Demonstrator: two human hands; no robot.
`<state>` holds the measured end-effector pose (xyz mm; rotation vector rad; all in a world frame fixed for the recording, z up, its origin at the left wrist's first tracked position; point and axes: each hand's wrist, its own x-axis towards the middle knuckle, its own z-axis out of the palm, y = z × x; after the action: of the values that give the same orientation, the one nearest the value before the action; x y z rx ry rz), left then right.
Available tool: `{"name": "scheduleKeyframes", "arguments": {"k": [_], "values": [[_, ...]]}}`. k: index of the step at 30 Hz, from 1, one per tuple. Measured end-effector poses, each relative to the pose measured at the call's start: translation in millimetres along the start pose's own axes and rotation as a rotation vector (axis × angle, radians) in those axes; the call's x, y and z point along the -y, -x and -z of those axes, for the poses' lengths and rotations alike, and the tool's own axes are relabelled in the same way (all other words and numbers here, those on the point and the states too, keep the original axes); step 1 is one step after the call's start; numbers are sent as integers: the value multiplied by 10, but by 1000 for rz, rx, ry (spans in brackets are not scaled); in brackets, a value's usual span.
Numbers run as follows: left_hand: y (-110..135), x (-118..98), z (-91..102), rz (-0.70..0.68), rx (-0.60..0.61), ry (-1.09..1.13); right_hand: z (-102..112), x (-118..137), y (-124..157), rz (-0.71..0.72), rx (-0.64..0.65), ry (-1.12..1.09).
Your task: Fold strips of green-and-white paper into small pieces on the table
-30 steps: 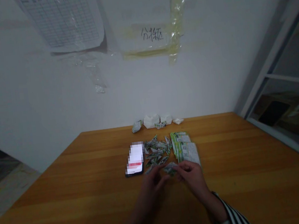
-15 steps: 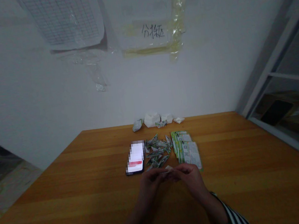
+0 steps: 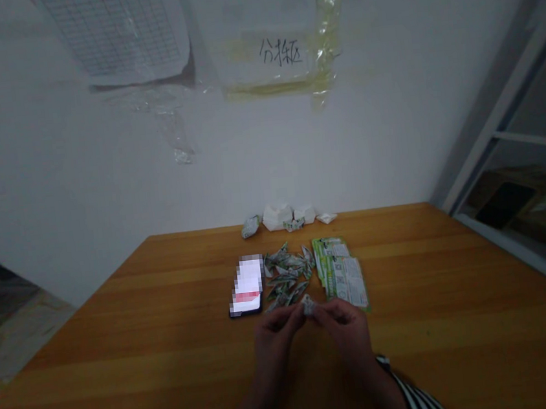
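Note:
Between my two hands is a small piece of folded printed paper (image 3: 307,303), pale with a pointed top. My left hand (image 3: 275,334) pinches its left side between thumb and fingers. On the other side my right hand (image 3: 346,328) pinches it the same way, a striped sleeve behind the wrist. Just beyond the hands lies a pile of folded printed paper pieces (image 3: 287,269), green and grey, narrow and pointed. To its right, flat green-and-white printed leaflets (image 3: 346,279) lie in overlapping stacks. My fingers hide part of the held paper.
A phone (image 3: 248,285) with a lit, blurred screen lies left of the pile. Along the wall edge of the wooden table (image 3: 171,345) sit white folded paper shapes (image 3: 277,218) and a crumpled printed piece (image 3: 250,226). A metal-framed shelf (image 3: 514,133) stands at the right.
The paper in my fingers has turned from lying low and flat to standing up with a point. Both hands have shifted only slightly; the things on the table stay put.

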<state>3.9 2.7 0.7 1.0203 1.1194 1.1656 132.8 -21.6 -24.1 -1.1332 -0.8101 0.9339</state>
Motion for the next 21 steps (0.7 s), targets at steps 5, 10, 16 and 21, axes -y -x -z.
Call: {"name": "scheduleKeyframes", "arguments": {"k": [5, 10, 16, 21], "values": [[-5, 35, -20, 56, -6, 132, -51, -6, 2, -104, 8, -146], [-59, 119, 40, 39, 53, 8, -23, -30, 5, -107, 55, -97], [-79, 158, 85, -80, 227, -260, 62, -50, -93, 12, 187, 140], [-73, 174, 63, 64, 256, -92, 79, -50, -155, -45, 369, 105]]}}
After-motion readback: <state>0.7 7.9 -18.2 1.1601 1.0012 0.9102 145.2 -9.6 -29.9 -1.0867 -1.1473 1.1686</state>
